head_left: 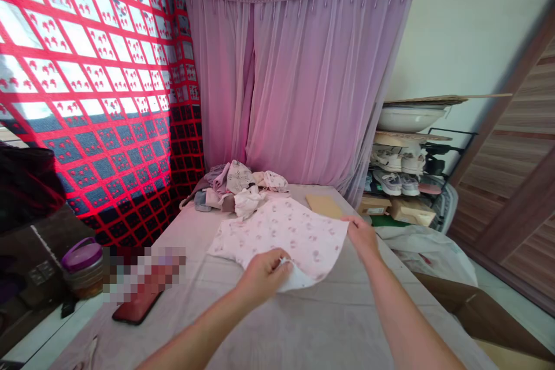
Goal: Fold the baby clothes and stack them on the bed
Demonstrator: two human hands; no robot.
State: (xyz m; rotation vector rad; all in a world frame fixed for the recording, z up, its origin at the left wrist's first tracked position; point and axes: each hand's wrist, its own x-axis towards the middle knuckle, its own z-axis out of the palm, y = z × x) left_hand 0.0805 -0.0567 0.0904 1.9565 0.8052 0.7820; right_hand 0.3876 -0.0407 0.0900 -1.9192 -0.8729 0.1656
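A small pale pink baby garment [286, 231] with a scattered print is spread over the table, its near edge lifted. My left hand [269, 272] pinches that near edge between thumb and fingers, with a bit of white fabric or tie showing at the grip. At the garment's right corner, my right hand [361, 235] is closed on the cloth. Behind it sits a pile of small clothes [238, 185] in pink, grey and white. Just beyond the right hand lies a flat tan board or folder [325, 206].
A red phone-like object [139, 303], partly pixelated, lies on the grey-covered tabletop [321, 329] at left. Purple curtains [312, 87] hang behind. On the right stand a shoe rack [396, 179] and an open cardboard box [485, 312]. A purple-lidded tub [82, 266] is at left.
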